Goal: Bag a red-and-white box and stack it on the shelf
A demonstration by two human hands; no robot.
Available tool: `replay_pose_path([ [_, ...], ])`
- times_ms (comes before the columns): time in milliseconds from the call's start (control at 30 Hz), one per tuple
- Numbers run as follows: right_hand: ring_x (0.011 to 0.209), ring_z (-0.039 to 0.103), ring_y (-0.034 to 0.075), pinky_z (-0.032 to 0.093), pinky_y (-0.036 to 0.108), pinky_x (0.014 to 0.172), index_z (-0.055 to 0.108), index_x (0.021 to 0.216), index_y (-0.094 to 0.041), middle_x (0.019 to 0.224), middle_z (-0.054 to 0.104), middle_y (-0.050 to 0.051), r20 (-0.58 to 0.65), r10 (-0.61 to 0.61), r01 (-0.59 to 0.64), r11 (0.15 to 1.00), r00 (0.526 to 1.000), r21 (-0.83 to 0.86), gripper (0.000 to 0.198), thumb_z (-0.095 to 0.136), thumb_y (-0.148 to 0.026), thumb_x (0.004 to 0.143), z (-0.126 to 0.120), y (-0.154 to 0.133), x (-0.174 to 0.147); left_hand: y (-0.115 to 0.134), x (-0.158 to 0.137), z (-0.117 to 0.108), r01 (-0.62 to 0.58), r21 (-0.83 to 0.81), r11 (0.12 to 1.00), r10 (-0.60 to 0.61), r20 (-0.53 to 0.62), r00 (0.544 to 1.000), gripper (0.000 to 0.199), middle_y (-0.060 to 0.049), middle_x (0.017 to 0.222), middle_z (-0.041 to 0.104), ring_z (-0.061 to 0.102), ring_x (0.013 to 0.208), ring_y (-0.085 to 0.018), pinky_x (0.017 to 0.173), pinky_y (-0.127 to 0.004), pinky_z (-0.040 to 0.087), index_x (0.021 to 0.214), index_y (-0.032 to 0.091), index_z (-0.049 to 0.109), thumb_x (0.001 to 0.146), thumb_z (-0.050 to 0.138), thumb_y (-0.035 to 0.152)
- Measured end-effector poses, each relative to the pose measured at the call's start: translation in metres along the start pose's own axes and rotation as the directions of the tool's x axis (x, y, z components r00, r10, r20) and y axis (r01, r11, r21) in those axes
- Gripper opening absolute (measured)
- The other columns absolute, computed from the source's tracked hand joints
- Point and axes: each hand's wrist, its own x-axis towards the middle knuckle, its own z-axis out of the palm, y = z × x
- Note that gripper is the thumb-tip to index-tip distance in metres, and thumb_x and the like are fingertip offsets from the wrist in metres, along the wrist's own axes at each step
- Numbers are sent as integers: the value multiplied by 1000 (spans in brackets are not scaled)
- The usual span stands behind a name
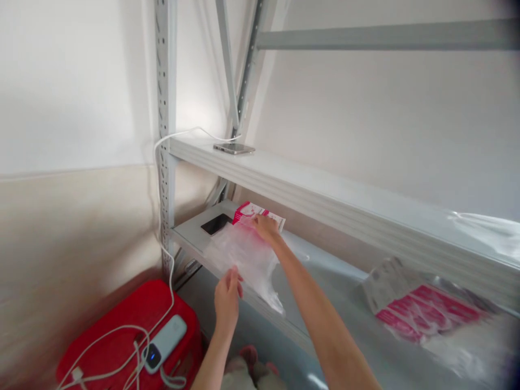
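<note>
The right hand (pixel 266 227) rests flat on a pink-and-white packet (pixel 254 212) lying on the lower shelf (pixel 190 234) of a grey metal rack, pressing it at the mouth of a clear plastic bag (pixel 247 260). The left hand (pixel 227 297) grips the bag's near edge, which hangs over the shelf front. A dark phone (pixel 216 223) lies just beside the packet. Another phone (pixel 234 148) sits on the upper shelf (pixel 309 184), with a white cable (pixel 162 179) running down to a power bank (pixel 164 342) on a red stool (pixel 134 319). More pink packets (pixel 426 314) lie farther right, blurred.
</note>
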Motion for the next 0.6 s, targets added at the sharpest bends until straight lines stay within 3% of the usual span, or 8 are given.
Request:
replay_pose_path([
  [133,102,63,28,47,36,83,66,109,-13,108,67,18,40,-51,52,998,998,-29,36,39,-34,97,33,-30,37,-19,20,-4,21,165,986,-25,22,999,63,2,39,45,47,42,-16,52,-26,32,60,20,56,84,31,73],
  [333,98,65,28,49,34,79,67,106,-13,103,69,17,86,-50,50,999,995,4,39,38,-37,97,76,-45,50,-46,38,1,59,100,993,-64,50,997,63,1,38,46,44,38,-15,48,-26,31,61,20,56,77,37,78],
  [433,97,65,25,49,33,79,67,106,-16,104,69,14,87,-24,22,999,996,23,35,40,-35,96,88,-43,48,-49,37,2,64,58,996,-67,53,996,66,-1,40,48,46,40,-15,47,-25,32,54,20,53,76,36,80],
  [600,100,62,25,45,37,87,65,109,-15,108,67,12,-24,20,-19,999,1000,46,31,41,-30,95,89,-40,41,-41,36,-3,44,104,994,-44,3,999,70,-2,39,48,46,40,-16,47,-26,33,49,20,51,74,34,83],
])
